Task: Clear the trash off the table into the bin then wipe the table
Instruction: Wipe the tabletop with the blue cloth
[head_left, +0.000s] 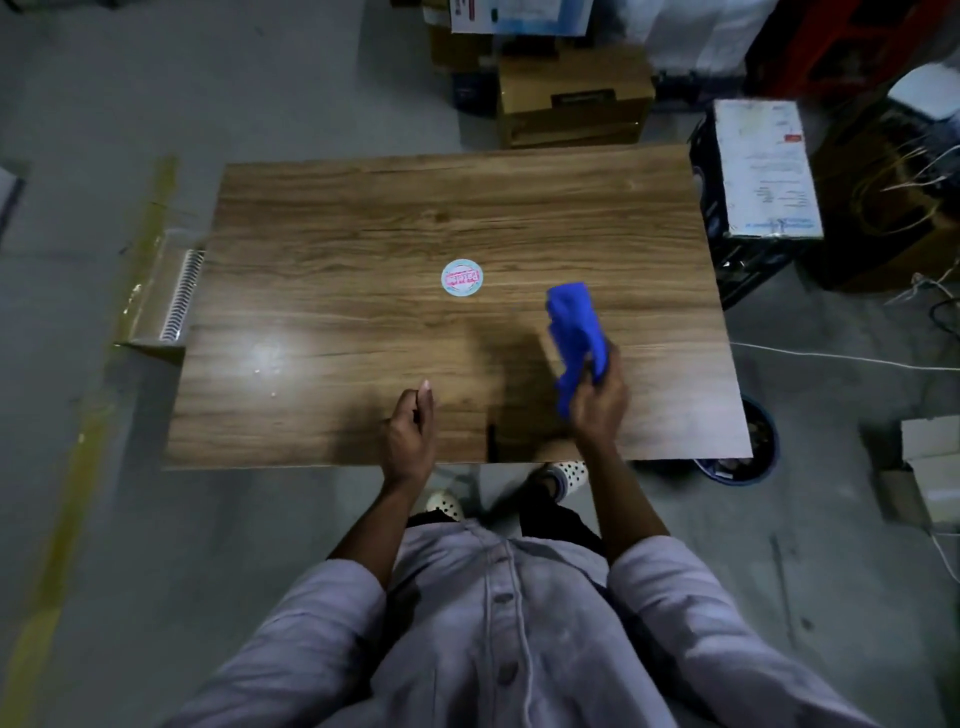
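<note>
A wooden table fills the middle of the head view. My right hand grips a bright blue cloth and holds it above the table's near right part, the cloth hanging folded over my fingers. My left hand hovers over the near edge with loosely curled fingers and holds nothing. A round white and pink sticker or lid lies flat near the table's centre. A dark round bin with a blue rim stands on the floor under the near right corner, partly hidden by the table.
Cardboard boxes stand behind the table. A dark box with a paper label sits to the right, with cables and more boxes beyond it. A transparent holder with a metal coil is at the table's left edge. A yellow floor line runs on the left.
</note>
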